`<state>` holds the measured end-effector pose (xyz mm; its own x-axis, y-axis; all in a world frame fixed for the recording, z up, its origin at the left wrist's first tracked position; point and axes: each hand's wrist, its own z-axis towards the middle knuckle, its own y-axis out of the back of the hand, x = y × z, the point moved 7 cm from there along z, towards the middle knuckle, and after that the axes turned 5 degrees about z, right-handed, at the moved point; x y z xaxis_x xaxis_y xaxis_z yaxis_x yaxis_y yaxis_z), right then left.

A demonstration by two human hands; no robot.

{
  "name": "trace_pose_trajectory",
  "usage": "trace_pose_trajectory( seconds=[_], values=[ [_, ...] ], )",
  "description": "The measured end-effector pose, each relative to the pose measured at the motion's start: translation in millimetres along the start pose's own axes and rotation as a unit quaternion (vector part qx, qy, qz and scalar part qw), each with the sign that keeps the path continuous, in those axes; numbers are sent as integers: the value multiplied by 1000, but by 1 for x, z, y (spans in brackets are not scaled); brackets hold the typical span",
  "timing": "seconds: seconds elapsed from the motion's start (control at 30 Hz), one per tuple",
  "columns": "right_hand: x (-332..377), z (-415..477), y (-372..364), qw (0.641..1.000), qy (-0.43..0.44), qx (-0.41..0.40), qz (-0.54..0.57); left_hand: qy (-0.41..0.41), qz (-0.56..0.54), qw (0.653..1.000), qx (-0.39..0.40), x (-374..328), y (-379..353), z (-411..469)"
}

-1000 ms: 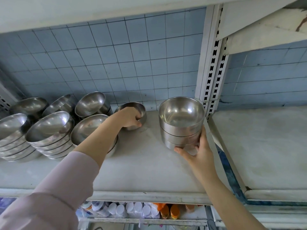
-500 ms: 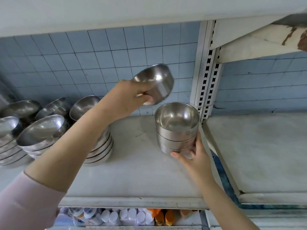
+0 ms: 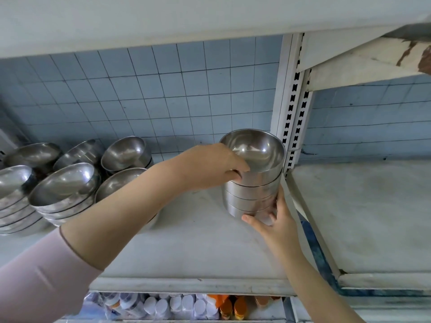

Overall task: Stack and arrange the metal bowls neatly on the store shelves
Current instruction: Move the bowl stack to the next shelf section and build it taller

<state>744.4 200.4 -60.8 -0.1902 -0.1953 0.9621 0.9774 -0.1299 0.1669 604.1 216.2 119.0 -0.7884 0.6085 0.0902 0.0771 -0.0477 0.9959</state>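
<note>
A stack of steel bowls (image 3: 251,199) stands upright on the white shelf (image 3: 198,248), close to the slotted upright post (image 3: 291,108). Its top bowl (image 3: 258,150) sits nested on the pile, and my left hand (image 3: 210,166) grips that bowl's near rim, thumb inside. Around the base of the stack, at its front right, my right hand (image 3: 272,220) is wrapped with fingers spread against the steel. Further left, several leaning piles of wider steel bowls (image 3: 63,190) crowd the shelf, one of them partly hidden behind my left forearm.
Blue tiled wall (image 3: 163,89) backs the shelf and an upper shelf board (image 3: 163,17) hangs low overhead. To the right of the post lies a second bare shelf bay (image 3: 368,210). Below the front edge, white-capped and orange bottles (image 3: 186,306) stand on a lower shelf.
My left hand lifted a single bowl from the shelf middle, carried it right and up, then set it down on top of the stack. My right hand stayed at the stack's base.
</note>
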Motion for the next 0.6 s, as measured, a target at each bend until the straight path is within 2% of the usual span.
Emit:
trace_pose_trajectory(
  seconds=[0.27,0.43,0.53,0.6],
  values=[
    [0,4,-9,1000,-4,28,6,-60,-98,993,20,13,-4,0],
    [2,2,-25,1000,-9,27,8,-87,-116,989,42,26,-2,-8],
    [7,-1,-41,1000,-11,9,17,-68,-173,983,-1,53,7,-26],
    [11,-2,-53,1000,-11,-2,20,-10,-202,977,-64,92,18,-42]
  ],
)
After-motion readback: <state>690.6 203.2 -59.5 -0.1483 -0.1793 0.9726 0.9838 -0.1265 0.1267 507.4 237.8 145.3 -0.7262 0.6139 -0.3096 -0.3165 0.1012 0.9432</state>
